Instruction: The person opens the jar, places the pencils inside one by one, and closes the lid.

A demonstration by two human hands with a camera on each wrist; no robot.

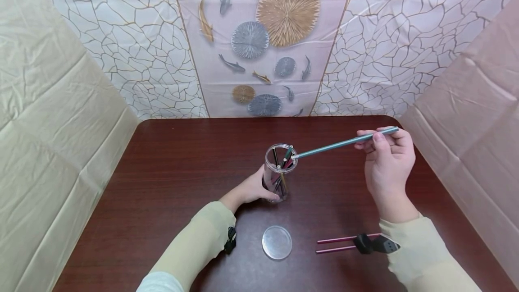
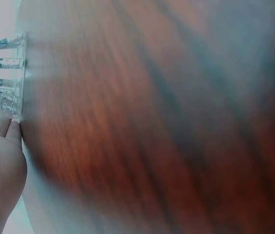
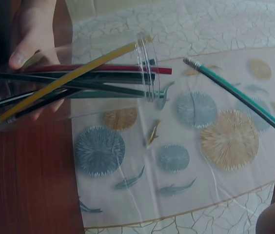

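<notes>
My left hand (image 1: 253,187) holds a tall clear jar (image 1: 269,175) round its side, at the middle of the table. Several pencils stand inside it; the right wrist view shows a yellow pencil (image 3: 69,80), a red pencil (image 3: 162,70) and dark green ones. My right hand (image 1: 389,161) pinches a teal pencil (image 1: 336,147) near one end, between thumb and fingers. Its ferrule end points at the jar's mouth, and the right wrist view has that end just outside the rim. In the left wrist view, fingers of the left hand (image 2: 1,165) lie against the jar's base.
A round clear lid (image 1: 277,242) lies on the dark red wooden table (image 1: 182,161) in front of the jar. Two pinkish-red pencils (image 1: 335,240) lie side by side beneath the right wrist. Patterned cloth walls (image 1: 142,35) stand along the back and sides.
</notes>
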